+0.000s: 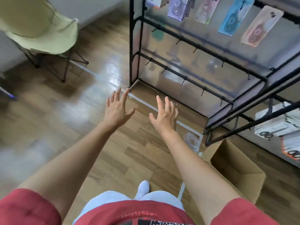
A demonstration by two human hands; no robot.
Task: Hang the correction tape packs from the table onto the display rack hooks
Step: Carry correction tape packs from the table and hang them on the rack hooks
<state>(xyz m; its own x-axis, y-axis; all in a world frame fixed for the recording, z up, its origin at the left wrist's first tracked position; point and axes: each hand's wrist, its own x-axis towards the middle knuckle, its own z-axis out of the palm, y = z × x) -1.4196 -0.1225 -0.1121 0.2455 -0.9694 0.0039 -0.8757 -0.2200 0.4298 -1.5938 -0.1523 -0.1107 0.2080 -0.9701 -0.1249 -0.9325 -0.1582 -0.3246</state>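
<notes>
My left hand (pixel 117 109) and right hand (pixel 164 113) are both wide, fingers spread, before the display rack (pixel 131 46). Correction tape packs (pixel 233 17) hang on its top row; an open cardboard box (pixel 235 161) stands at its foot.

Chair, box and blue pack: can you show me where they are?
Chair (pixel 42 28): head view, on its green fabric back.
Box (pixel 235 168): head view, on its cardboard side.
Blue pack (pixel 233 17): head view, on the card's middle.

The display rack (pixel 131 46) stands at the right, correction tape packs (pixel 233 17) hanging along its top row, a cardboard box (pixel 240 168) before it, a chair (pixel 40 30) far left.
</notes>
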